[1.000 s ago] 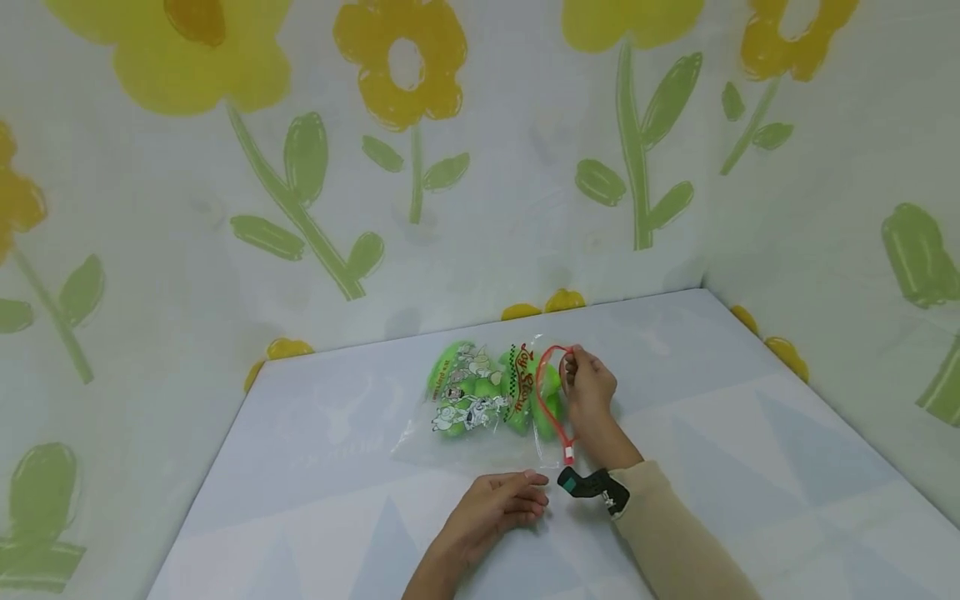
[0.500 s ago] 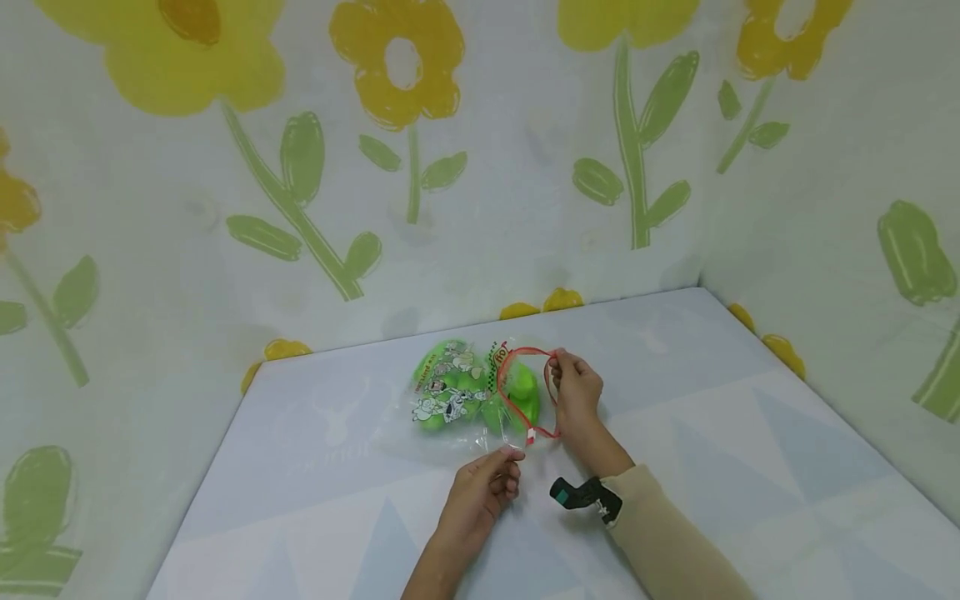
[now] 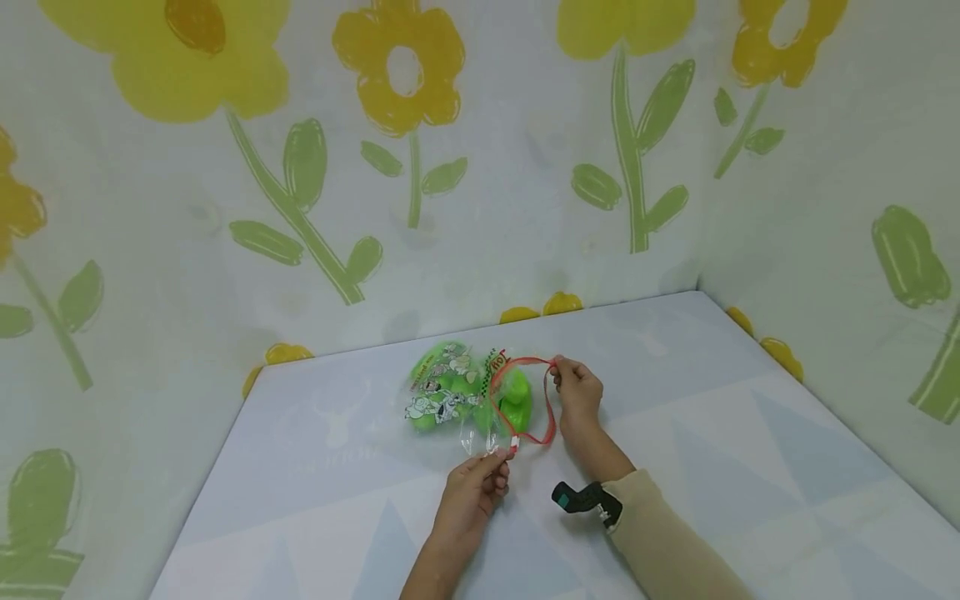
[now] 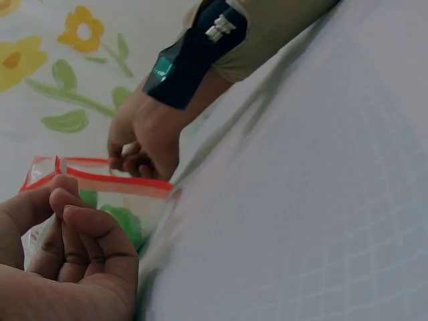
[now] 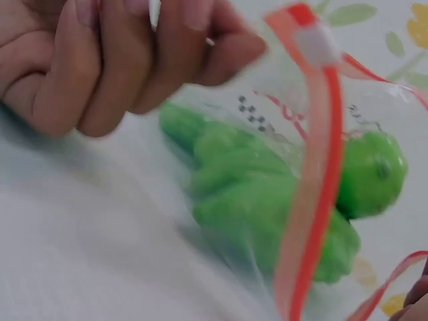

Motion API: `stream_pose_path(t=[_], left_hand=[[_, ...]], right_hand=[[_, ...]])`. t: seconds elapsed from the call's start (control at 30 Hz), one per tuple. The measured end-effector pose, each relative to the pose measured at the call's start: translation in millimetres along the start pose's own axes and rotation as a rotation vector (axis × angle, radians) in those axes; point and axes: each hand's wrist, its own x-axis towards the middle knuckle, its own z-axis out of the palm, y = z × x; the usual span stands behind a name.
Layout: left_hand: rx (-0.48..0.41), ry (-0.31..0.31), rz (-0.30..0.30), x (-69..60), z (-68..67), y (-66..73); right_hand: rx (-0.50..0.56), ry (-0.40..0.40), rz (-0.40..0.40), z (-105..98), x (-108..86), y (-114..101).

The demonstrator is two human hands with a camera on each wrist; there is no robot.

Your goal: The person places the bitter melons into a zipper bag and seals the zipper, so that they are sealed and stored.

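A clear zip bag with cartoon print lies on the table, its mouth spread into a loop edged by a red zip strip. Inside are green, lumpy, shiny things whose exact kind I cannot tell. My left hand pinches the near corner of the bag's mouth, beside the white slider. At the far corner, my right hand pinches the red strip between thumb and fingers. In the left wrist view, the left fingers curl just below the slider, partly hiding the bag.
The pale table has a faint triangle pattern. Behind it and to the right hangs white cloth printed with yellow flowers. A black camera mount sits on the right wrist, below a beige sleeve.
The bag's mouth has shifted left and spread wider. My left hand has moved up to the slider corner and taken hold there. The right hand has moved slightly left, still holding the strip.
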Motion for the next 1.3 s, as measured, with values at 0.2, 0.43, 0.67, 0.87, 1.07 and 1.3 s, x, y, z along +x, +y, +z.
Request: stream_pose_path(t=[0.2, 0.43, 0.67, 0.87, 1.07, 1.3], left_hand=[[0.010, 0.036, 0.052, 1.3, -14.6, 11.8], [0.058, 0.085, 0.127, 2.5, -27.5, 17.7], [0.032, 0.156, 0.201, 2.1, -44.2, 27.6], [0.061, 0.219, 0.239, 3.2, -53.8, 36.2], [0.053, 0.273, 0.243, 4.1, -62.1, 38.9], [0.031, 0.357, 0.293, 5.0, -66.8, 44.2]], right_hand=[[-0.050, 0.001, 0.072, -11, 10.2, -6], [-0.136, -0.004, 0.094, -38, 11.2, -25], [-0.178, -0.096, 0.062, -58, 3.4, -41], [-0.247, -0.170, 0.092, -77, -13.3, -37], [-0.355, -0.222, 0.103, -88, -26.8, -37], [-0.462, -0.274, 0.018, -88, -36.0, -43]])
